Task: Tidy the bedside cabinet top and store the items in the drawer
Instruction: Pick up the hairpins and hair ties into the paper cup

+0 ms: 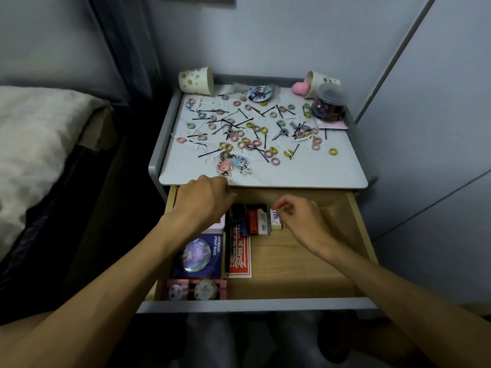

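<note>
The cabinet top [332, 171] is strewn with several coloured hair ties [275, 162] and black bobby pins [210, 153]. Two cartoon keychains [233, 166] lie near its front edge, and a round badge [258, 93] lies at the back. Below, the wooden drawer [300, 264] stands pulled out. My left hand [204, 201] hovers over the drawer's back left, just under the keychains; its fingers are curled and hidden. My right hand [301, 221] reaches into the drawer, and its thumb and fingertips pinch a small white box [275, 221].
On the top also lie two tipped paper cups [196, 80] [320, 81], a pink heart sponge [301, 88], and a clear jar [329, 104] on a pink cloth. The drawer holds a blue card pack [198, 257], a red card [240, 257], small boxes [256, 219] and a pink item [195, 289]. A bed [34, 144] is at the left.
</note>
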Demonstrator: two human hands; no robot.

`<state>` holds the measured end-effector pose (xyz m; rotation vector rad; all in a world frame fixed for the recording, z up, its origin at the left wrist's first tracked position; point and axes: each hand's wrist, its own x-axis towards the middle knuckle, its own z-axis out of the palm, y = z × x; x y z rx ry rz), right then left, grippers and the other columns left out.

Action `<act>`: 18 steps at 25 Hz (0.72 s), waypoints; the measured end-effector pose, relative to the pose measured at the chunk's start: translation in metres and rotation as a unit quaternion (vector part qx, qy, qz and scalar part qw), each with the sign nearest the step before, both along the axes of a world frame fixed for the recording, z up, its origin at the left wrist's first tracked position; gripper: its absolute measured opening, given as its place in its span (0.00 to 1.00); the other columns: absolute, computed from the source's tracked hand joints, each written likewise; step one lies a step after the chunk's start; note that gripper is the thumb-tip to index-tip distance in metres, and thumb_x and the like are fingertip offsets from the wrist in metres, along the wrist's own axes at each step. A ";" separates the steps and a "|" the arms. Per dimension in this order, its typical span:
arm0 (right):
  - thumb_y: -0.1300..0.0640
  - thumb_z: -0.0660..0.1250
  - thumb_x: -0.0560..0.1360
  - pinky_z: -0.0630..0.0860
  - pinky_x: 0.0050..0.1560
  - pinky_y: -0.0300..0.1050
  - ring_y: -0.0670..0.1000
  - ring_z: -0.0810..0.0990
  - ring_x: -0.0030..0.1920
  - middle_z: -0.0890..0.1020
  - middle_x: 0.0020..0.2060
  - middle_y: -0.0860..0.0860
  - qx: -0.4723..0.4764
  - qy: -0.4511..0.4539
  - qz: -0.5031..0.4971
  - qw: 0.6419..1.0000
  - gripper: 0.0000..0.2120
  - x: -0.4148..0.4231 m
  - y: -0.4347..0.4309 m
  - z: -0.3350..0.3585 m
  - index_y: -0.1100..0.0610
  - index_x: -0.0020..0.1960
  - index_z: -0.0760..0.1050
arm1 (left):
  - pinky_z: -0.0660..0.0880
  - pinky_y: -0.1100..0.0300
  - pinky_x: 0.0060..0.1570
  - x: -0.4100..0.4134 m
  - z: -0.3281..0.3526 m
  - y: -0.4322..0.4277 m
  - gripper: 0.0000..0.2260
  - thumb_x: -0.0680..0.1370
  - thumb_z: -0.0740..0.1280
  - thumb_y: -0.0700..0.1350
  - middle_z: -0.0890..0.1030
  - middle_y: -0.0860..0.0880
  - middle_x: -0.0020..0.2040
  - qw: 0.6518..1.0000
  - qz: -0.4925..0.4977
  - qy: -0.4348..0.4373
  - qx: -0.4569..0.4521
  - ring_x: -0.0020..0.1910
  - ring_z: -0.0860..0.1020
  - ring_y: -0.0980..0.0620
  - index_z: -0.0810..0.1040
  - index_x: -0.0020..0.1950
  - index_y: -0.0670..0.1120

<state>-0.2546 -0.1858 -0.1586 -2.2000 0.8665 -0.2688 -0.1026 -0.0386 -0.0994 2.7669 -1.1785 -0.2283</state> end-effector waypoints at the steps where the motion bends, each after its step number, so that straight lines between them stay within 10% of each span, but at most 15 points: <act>1: 0.63 0.67 0.76 0.77 0.41 0.39 0.44 0.79 0.41 0.82 0.40 0.46 -0.002 -0.016 0.008 1.000 0.07 -0.001 -0.001 0.009 0.52 0.46 0.81 | 0.72 0.54 0.44 0.000 0.003 -0.006 0.14 0.79 0.61 0.58 0.83 0.45 0.50 0.999 -0.002 0.026 -0.042 0.49 0.80 0.42 0.79 0.55 0.51; 13: 0.57 0.66 0.77 0.73 0.44 0.40 0.47 0.78 0.47 0.82 0.51 0.47 -0.159 -0.016 -0.054 0.986 0.07 0.026 -0.140 0.076 0.50 0.54 0.79 | 0.80 0.56 0.41 0.036 0.035 -0.070 0.07 0.79 0.66 0.52 0.83 0.52 0.45 0.941 -0.022 0.246 -0.231 0.41 0.82 0.54 0.80 0.52 0.50; 18: 0.51 0.74 0.71 0.73 0.58 0.48 0.56 0.72 0.62 0.70 0.65 0.56 -0.109 -0.083 -0.174 0.975 0.32 0.068 -0.186 0.085 0.56 0.69 0.64 | 0.79 0.54 0.44 0.051 0.043 -0.128 0.05 0.80 0.66 0.47 0.83 0.50 0.46 0.921 -0.005 0.297 -0.252 0.44 0.82 0.50 0.80 0.53 0.48</act>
